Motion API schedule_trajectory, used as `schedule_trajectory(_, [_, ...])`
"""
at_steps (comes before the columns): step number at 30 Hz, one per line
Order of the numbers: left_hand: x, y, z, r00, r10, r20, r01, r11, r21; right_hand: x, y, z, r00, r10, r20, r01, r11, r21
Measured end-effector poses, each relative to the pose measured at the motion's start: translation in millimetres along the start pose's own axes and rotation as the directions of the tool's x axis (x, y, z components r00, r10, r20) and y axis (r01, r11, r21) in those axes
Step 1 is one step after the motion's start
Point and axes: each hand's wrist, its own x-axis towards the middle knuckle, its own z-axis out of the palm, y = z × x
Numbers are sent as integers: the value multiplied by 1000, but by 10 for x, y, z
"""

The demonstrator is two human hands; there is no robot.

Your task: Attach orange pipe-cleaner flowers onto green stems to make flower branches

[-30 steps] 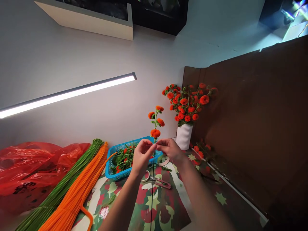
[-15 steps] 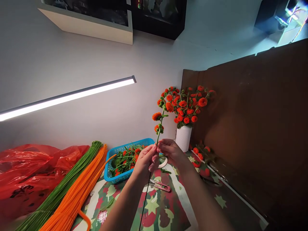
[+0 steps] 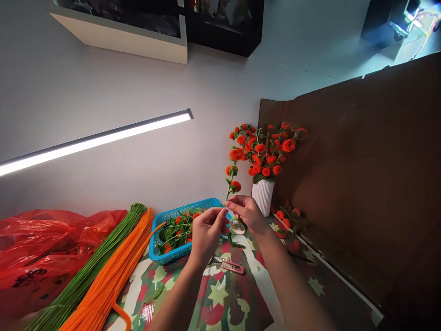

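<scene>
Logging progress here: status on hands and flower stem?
Left hand, right hand: pinching orange-flowered stem. Leaning slightly right, blooms up. Pink snips on table, below hands.

Bundles (image 3: 112, 271) left of basket (image 3: 172, 255), flower stem (image 3: 230, 179) left of vase (image 3: 262, 197), snips (image 3: 231, 265) on table (image 3: 218, 295) nearer than vase.

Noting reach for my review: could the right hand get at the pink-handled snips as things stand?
Probably yes: the snips lie on the table cover between the forearms, nothing on top, though the right hand is busy at the flower stem and may need freeing.
</scene>
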Motion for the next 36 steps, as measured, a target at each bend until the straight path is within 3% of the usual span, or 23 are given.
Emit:
schedule_trajectory(5, [2, 0, 62, 957, -214, 194, 273, 891, -363, 18, 76, -42, 977, 77, 200, -109, 982, 156])
schedule_trajectory(9, [6, -14, 67, 922, -264, 282, 371, 809, -457, 22, 108, -69, 978, 83, 193, -120, 974, 191])
schedule_trajectory(12, [4, -30, 66, 915, -270, 300, 386, 799, -460, 15, 101, -93, 978, 69, 198, -100, 984, 150])
schedule_trajectory(19, [8, -87, 56, 955, -207, 211, 271, 899, -344, 9, 67, -104, 989, -5, 148, 0, 999, 35])
schedule_trajectory(24, [38, -87, 5, 967, -133, 219, 172, 971, -168, -1, 36, -103, 987, -3, 160, 8, 1000, -31])
schedule_trajectory(27, [105, -38, -138, 969, -142, 202, 153, 988, -38, 5, 37, -144, 989, -5, 148, 21, 994, -107])
schedule_trajectory(29, [175, -15, -313, 986, -145, 77, 145, 989, 16, 16, 44, -185, 989, -16, 147, 37, 989, -143])
schedule_trajectory(31, [248, -15, -539, 984, -73, -165, 95, 987, 131, 29, 51, -227, 985, -32, 170, 57, 988, -145])
schedule_trajectory(33, [302, -41, -770, 930, 86, -357, 66, 917, 393, 41, 56, -263, 980, -49, 192, 74, 989, -127])
schedule_trajectory(34, [319, -62, -869, 914, 148, -378, 83, 842, 532, 46, 58, -277, 979, -54, 197, 79, 990, -118])
schedule_trajectory(36, [331, -117, -996, 934, 165, -318, 141, 646, 750, 55, 61, -302, 978, -58, 201, 82, 990, -116])
